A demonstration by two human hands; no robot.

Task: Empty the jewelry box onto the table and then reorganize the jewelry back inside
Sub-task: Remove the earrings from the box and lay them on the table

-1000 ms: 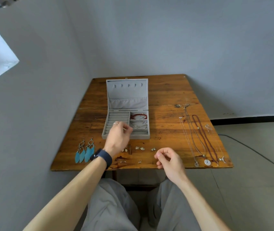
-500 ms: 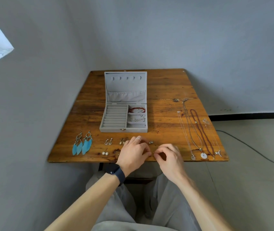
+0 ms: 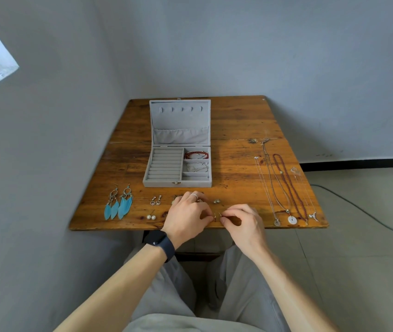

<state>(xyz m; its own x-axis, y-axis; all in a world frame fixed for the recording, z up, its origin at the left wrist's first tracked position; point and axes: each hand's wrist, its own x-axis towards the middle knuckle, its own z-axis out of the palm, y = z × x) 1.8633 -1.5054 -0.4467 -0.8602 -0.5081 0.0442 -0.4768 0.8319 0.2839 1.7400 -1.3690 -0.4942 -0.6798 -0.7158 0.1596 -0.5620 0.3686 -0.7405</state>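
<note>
At near edge of the wooden table [image 3: 238,130]: left hand [image 3: 185,218] and right hand [image 3: 244,222], fingers curled, each pinching a small stud earring [image 3: 214,215]. Left of them, round pearl studs [image 3: 151,217] and blue feather earrings [image 3: 118,206]; to the right, long thin necklaces [image 3: 286,185] laid straight. Farther back, grey velvet jewelry box [image 3: 164,183], lid upright: ribbed ring rolls [image 3: 165,164] on left, red bead bracelet [image 3: 196,155] in far right compartment, thin silver bracelet [image 3: 197,167] in the middle one.

The grey velvet jewelry box [image 3: 162,183] sat open mid-table, a red bead bracelet [image 3: 196,154] in its rear right compartment, two tiny stud earrings [image 3: 214,215] pinched near the front edge.
</note>
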